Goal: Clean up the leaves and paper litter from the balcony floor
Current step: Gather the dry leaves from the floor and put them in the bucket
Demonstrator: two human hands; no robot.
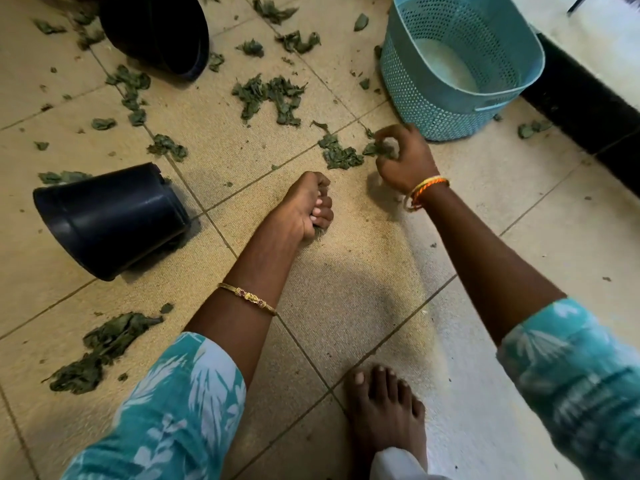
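Wilted green leaves lie scattered over the beige tiled floor (346, 271). My left hand (304, 206) is a closed fist low over the floor, gripping a bunch of leaves whose tips stick out at the bottom. Further right, my right hand (401, 157) pinches a few leaves (375, 148) at the edge of a small leaf pile (341, 155). A perforated teal basket (460, 64) stands just behind the right hand, tilted open toward me. Larger leaf clumps lie at centre back (270, 97) and near left (100, 351).
A black plastic pot (107, 220) lies on its side at the left. Another black pot (159, 29) lies at the top left. A dark raised step (588, 109) runs along the right. My bare foot (388, 414) rests on the floor at the bottom.
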